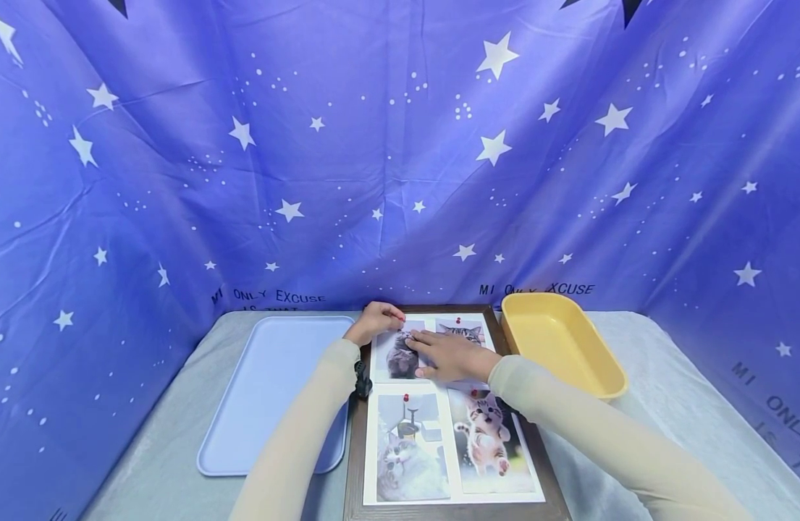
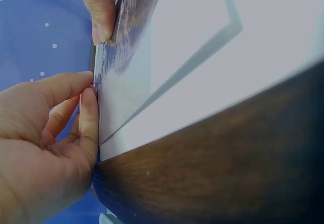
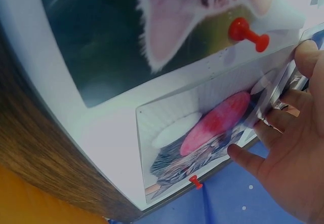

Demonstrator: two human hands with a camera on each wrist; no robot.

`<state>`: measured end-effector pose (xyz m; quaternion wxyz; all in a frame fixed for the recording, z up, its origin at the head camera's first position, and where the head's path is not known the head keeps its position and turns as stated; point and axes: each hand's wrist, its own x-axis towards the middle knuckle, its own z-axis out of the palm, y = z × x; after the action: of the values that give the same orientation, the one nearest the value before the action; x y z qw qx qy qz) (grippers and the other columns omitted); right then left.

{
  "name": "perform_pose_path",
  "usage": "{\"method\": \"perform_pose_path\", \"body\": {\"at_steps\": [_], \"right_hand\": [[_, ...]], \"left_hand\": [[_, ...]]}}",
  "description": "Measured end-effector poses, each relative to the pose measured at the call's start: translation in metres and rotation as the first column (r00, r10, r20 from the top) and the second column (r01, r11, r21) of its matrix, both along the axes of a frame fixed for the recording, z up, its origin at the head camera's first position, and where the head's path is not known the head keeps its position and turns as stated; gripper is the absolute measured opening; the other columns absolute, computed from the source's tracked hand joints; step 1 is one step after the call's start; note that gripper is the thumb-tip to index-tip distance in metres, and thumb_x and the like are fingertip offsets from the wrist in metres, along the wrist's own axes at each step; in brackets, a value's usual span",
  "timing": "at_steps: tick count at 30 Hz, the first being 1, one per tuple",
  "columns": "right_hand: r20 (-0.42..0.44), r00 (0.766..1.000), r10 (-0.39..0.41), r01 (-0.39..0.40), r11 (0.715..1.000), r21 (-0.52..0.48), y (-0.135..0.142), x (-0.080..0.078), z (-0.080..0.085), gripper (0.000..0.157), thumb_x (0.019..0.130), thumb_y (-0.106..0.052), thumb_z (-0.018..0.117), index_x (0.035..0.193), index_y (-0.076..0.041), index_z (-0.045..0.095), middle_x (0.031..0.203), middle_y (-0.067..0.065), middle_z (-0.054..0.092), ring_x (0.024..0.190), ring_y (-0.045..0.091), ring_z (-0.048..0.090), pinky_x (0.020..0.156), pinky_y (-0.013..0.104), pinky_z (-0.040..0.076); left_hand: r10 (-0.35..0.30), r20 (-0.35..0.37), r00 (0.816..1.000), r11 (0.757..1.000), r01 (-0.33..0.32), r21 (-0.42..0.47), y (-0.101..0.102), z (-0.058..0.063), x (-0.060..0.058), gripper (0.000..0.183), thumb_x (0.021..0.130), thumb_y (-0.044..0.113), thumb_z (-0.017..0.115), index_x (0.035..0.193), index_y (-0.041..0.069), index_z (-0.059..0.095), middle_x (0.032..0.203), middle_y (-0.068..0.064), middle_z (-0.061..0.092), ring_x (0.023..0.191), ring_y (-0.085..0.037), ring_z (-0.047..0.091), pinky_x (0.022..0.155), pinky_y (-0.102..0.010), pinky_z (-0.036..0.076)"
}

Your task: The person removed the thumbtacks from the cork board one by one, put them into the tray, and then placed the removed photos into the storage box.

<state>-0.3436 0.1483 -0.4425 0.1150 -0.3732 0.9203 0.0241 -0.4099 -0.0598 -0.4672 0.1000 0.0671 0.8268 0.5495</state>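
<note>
My left hand [image 1: 375, 323] pinches a red push pin [image 1: 402, 318] between thumb and fingertips at the top edge of the upper-left cat photo [image 1: 401, 359]. The pin's thin needle [image 2: 96, 83] points at the photo in the left wrist view. With its fingers spread and fairly straight, my right hand [image 1: 453, 356] rests on the same photo, partly covering it and the upper-right photo. These photos lie on a white board [image 1: 371, 452] with a dark wooden frame [image 1: 355, 470]. Red pins [image 3: 195, 182] stand at the tops of the other photos.
Left of the board lies a light blue tray [image 1: 269, 405]. A yellow bin [image 1: 562, 340] stands close to the frame's right side. Two lower cat photos [image 1: 413, 463] lie nearer me, below my hands. A starry blue curtain [image 1: 386, 145] hangs behind the grey-covered table [image 1: 158, 427].
</note>
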Motion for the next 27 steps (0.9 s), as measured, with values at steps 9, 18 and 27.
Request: {"method": "perform_pose_path", "body": {"at_steps": [9,18,27], "right_hand": [[-0.002,1.000,0.005,-0.005,1.000,0.000,-0.0001,0.0004,0.0001,0.068,0.106,-0.050,0.045,0.162,-0.015,0.027,0.170,0.010,0.021,0.155,0.034,0.025,0.125,0.055,0.027],[0.001,1.000,-0.012,0.012,1.000,0.004,-0.0003,0.0007,-0.0010,0.068,0.106,-0.051,0.045,0.162,-0.018,0.026,0.171,0.007,0.020,0.156,0.032,0.024,0.125,0.054,0.027],[-0.006,1.000,0.000,0.000,1.000,0.001,-0.0003,0.0002,-0.0003,0.068,0.106,-0.050,0.046,0.162,-0.016,0.028,0.170,0.009,0.021,0.155,0.034,0.025,0.125,0.054,0.027]], "left_hand": [[0.003,-0.008,1.000,1.000,-0.003,-0.005,0.0001,-0.0027,-0.0025,0.019,0.091,0.002,0.071,0.109,-0.002,0.075,0.103,-0.010,0.072,0.084,-0.013,0.056,0.073,-0.021,0.046],[0.028,-0.025,0.999,1.000,-0.028,0.005,0.0014,-0.0053,-0.0033,0.016,0.091,0.002,0.071,0.105,-0.001,0.076,0.104,-0.011,0.071,0.084,-0.013,0.055,0.071,-0.021,0.045],[0.047,-0.014,0.999,0.998,-0.046,0.039,0.0031,-0.0040,0.0001,0.019,0.093,0.003,0.069,0.111,-0.004,0.073,0.108,-0.013,0.071,0.084,-0.013,0.056,0.072,-0.022,0.045]]}}
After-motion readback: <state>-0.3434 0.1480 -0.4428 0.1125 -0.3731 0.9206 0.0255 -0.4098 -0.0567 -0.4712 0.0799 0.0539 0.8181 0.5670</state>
